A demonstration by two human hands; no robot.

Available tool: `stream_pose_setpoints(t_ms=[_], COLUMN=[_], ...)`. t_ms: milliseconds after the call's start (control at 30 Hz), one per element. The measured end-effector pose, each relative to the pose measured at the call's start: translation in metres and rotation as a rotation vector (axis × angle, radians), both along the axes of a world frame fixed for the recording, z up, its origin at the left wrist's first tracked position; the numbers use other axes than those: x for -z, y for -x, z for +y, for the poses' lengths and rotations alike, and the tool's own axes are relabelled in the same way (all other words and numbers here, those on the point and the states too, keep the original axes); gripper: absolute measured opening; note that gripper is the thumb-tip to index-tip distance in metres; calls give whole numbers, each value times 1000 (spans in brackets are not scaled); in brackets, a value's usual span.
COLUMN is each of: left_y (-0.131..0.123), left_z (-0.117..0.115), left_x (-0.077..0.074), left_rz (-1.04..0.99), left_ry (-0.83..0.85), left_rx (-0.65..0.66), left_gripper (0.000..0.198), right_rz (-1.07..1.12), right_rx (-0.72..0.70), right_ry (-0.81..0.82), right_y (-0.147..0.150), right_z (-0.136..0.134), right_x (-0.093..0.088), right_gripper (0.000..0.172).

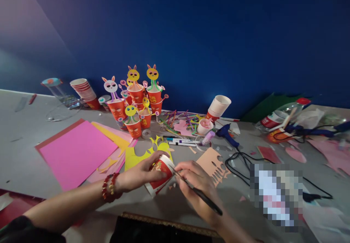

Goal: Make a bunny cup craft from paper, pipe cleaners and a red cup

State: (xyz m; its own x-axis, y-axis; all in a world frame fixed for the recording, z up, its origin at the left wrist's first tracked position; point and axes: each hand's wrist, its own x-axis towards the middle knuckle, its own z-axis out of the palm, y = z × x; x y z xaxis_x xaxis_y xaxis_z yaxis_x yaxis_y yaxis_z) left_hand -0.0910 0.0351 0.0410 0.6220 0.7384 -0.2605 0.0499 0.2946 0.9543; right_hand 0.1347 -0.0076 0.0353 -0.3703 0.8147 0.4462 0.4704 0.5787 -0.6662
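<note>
My left hand is wrapped round a red and white paper cup, tilted on its side above the table. In my right hand is a slim black-handled tool, pinched like a pen. Its thin front end is against or very close to the cup's right side; my fingers partly hide the tip, so its kind cannot be told. Behind the cup lies yellow cut-out paper, and right of it a peach sheet with holes. Small paper scraps lie under my hands.
Finished-looking rabbit cups stand at the back, near a leaning cup stack and another stack. Pink sheets lie left. Markers, a blue glue gun with a black cord, and a bottle are behind and right.
</note>
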Motion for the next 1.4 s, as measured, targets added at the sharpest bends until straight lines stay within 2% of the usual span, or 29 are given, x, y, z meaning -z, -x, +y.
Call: stream_pose_setpoints(t_ms=[133, 300, 467, 533, 933, 1100, 1400], left_y=[2, 3, 0, -1, 0, -3, -4], left_z=[1, 1, -1, -2, 5, 6, 8], left_x=[1, 3, 1, 0, -5, -9, -13], left_rz=[42, 47, -75, -113, -5, 7, 21], left_ry=[-70, -111, 161, 213, 115, 161, 267], left_rx=[21, 11, 4, -4, 33, 47, 41], left_gripper=[50, 53, 55, 56, 43, 43, 48], right_rz=[117, 228, 253, 232, -33, -133, -234], right_rx=[76, 139, 140, 133, 1, -23, -111], right_ry=[55, 45, 120, 127, 61, -12, -220], right_y=[6, 13, 11, 9, 6, 5, 0], right_z=[-3, -5, -3, -1, -4, -3, 5], right_x=[8, 6, -1, -3, -20, -25, -6], right_gripper=[19, 20, 23, 23, 19, 21, 21])
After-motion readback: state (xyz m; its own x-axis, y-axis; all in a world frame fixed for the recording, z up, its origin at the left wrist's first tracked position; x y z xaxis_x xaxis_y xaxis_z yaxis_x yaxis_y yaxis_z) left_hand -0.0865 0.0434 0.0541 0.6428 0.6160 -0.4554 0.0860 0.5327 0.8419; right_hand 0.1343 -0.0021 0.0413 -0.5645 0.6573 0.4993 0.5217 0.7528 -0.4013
